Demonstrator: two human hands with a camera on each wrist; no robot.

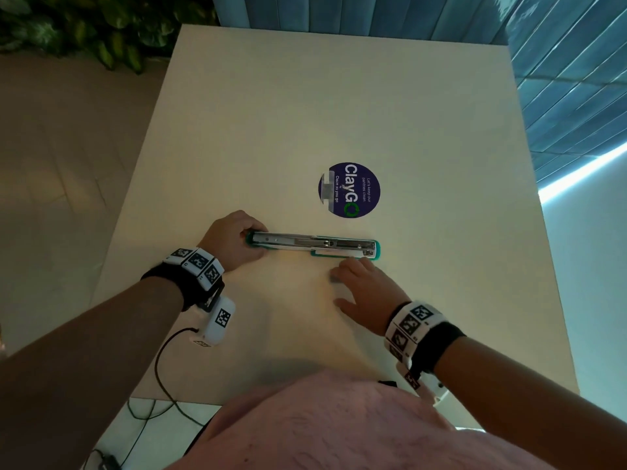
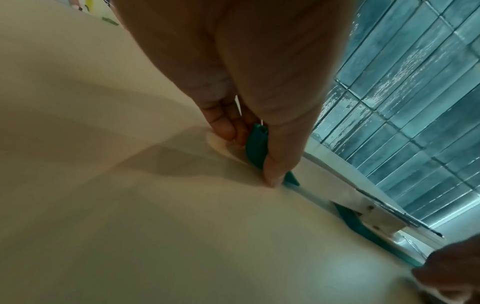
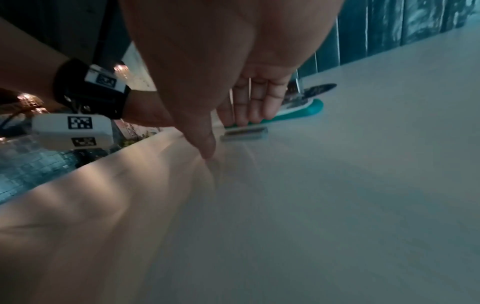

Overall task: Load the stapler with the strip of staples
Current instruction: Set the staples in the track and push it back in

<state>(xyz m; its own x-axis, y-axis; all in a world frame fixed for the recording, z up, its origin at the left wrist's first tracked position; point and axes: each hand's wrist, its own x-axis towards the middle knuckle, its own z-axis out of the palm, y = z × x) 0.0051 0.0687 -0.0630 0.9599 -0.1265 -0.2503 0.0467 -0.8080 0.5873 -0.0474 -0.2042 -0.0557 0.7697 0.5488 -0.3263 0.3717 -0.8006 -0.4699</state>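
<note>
A teal stapler (image 1: 314, 245) lies opened out flat on the cream table (image 1: 305, 96), its metal staple channel (image 1: 291, 237) facing up. My left hand (image 1: 252, 242) pinches the stapler's left teal end (image 2: 255, 144) between thumb and fingers. A short silver strip of staples (image 3: 244, 133) lies on the table just in front of the stapler's right half. My right hand (image 1: 339, 283) hovers low over the strip with straight fingers. Its fingertips (image 3: 242, 120) reach the stapler's teal edge and its thumb (image 3: 207, 148) touches the table. The strip lies loose between them.
A round blue ClayGo sticker (image 1: 354, 189) is stuck to the table behind the stapler, with a bit of clear tape (image 1: 327, 188) on its left side. A black cable (image 1: 163, 368) hangs off the near edge. Blue tiled wall stands at the back and right.
</note>
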